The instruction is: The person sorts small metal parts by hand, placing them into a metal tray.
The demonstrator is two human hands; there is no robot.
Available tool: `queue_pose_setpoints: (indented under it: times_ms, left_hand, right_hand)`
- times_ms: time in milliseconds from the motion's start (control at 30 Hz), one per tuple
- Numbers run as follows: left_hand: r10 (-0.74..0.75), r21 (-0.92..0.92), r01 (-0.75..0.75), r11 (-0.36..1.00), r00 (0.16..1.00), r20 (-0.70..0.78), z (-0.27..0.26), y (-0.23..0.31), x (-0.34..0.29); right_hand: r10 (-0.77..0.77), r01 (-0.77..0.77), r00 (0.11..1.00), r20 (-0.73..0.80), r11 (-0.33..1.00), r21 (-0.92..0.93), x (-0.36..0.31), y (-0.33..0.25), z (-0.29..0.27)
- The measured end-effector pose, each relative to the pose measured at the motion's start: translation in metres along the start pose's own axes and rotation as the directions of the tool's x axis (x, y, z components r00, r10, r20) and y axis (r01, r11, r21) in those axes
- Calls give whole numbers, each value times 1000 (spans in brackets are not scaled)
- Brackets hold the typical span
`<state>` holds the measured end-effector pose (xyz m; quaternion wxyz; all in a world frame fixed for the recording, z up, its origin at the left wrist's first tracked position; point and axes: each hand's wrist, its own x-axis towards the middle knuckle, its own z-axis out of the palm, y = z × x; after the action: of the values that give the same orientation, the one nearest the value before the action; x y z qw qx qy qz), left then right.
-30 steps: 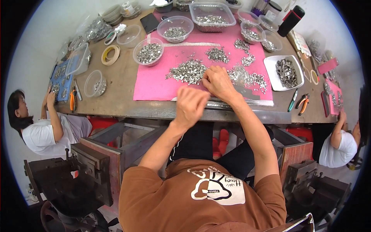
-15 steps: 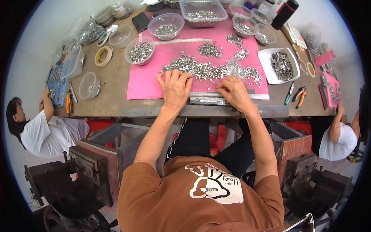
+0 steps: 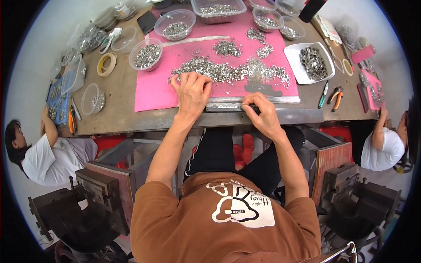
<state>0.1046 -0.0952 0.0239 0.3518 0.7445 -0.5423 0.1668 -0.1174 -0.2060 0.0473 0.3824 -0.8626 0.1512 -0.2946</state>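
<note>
My left hand (image 3: 191,93) is over the pink mat (image 3: 153,98), with bent fingertips at the near edge of a long pile of small silvery metal pieces (image 3: 204,66). Its thumb and forefinger come close together; anything between them is too small to see. At the table's front edge lies a narrow dark metal bar (image 3: 215,107) with a row of small shiny pieces along it. My right hand (image 3: 263,115) grips this bar's right end between thumb and forefinger. A dark grey strip (image 3: 263,89) lies on the mat just beyond that hand.
Clear plastic bowls (image 3: 147,55) of metal pieces stand at the back. A white tray (image 3: 291,65) of darker pieces sits right, near green-handled pliers (image 3: 323,94) and orange-handled cutters (image 3: 337,98). A tape roll (image 3: 106,64) lies left. People sit at both sides.
My right hand has come nearer, from the mat onto the metal bar's right end, uncovering the grey strip. My left hand stays at the pile. The whole view has shifted slightly.
</note>
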Motion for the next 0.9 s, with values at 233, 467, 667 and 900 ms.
queue_pose_setpoints:
  times_ms: [233, 467, 667, 900]
  left_hand:
    - [53, -107, -41, 993, 992, 116, -3, -7, 3]
    - [67, -92, -55, 994, 989, 134, -9, -7, 1]
    - [104, -45, -97, 994, 980, 170, -13, 1, 6]
    - [17, -447, 103, 889, 966, 258, -18, 34, -2]
  right_hand:
    - [-93, 87, 995, -27, 982, -168, -1, -6, 2]
    - [-48, 24, 991, -126, 983, -183, -21, 2, -13]
    - [-249, 163, 957, -151, 887, -431, -38, 5, -7]
    - [-107, 56, 971, -215, 971, -231, -41, 7, -10]
